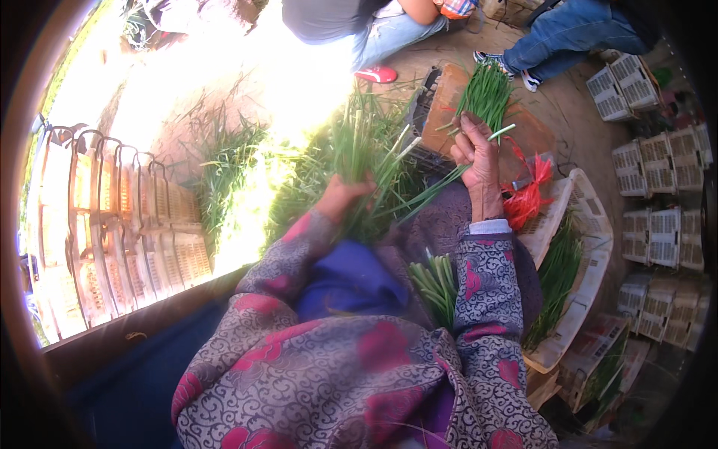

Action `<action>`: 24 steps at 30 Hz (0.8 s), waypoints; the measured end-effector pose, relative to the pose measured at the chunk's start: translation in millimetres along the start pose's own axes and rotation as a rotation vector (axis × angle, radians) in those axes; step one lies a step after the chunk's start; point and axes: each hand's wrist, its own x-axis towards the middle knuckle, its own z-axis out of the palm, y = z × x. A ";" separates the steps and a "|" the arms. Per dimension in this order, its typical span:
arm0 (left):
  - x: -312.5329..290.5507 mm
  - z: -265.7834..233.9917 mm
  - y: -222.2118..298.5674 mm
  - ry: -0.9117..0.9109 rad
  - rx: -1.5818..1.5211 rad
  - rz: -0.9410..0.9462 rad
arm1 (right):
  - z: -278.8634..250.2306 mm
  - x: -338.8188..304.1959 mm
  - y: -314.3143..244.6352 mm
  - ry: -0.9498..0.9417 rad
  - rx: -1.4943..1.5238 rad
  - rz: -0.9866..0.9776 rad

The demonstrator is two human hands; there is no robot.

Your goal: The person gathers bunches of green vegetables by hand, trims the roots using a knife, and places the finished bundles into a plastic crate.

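Note:
My left hand (345, 196) is closed around a loose bunch of garlic chives (357, 150), long green leaves with pale ends; motion blurs it. A few long stalks (430, 191) are pinched in the fingers of my right hand (477, 153), with one pale end sticking out to the right. Just beyond that hand, a neat bundle of green chives (485, 97) lies on an orange-brown board (527, 127). More cut stalks (435, 288) rest in my lap beside my right forearm. Red plastic ties (529, 193) hang next to my right wrist.
A heap of loose leaves (254, 179) spreads over the ground ahead and left. Stacked crates (127, 224) stand at the left, more crates (658, 161) at the right. Near my right side is a white crate (587, 292) holding greens. Two people in jeans (572, 37) are at the top.

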 end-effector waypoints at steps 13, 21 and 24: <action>5.3 14.5 9.1 0.182 0.021 0.030 | 35.1 -24.5 49.2 -0.217 -0.512 0.060; 11.0 11.4 16.3 0.145 0.291 0.008 | 21.8 -18.9 61.2 -0.196 -0.608 0.075; 15.0 14.8 8.3 0.140 0.266 0.193 | 23.1 -18.5 62.1 -0.177 -0.717 0.068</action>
